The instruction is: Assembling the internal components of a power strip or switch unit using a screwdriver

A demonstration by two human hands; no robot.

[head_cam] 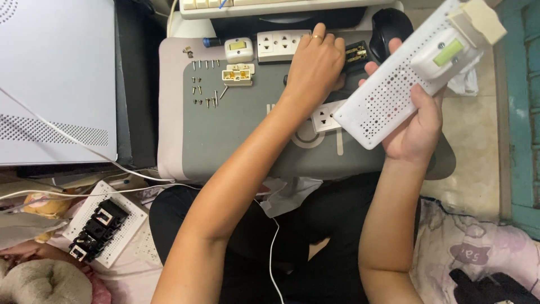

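My right hand [413, 126] holds a white perforated board [388, 93] tilted up over the grey mat [225, 135]; a white switch with a green button [441, 53] and a cream block [481, 19] are fixed to its far end. My left hand [315, 65] reaches across the mat with fingers curled down on a black socket part with brass contacts [355, 53]. A white socket face [325, 118] lies just under the board's near corner.
On the mat lie rows of small screws [202, 84], a cream terminal part [239, 74], a white switch [239, 49] and a white double socket [277, 45]. A black mouse [388, 25] sits behind. Another perforated board with black sockets [101, 225] lies lower left.
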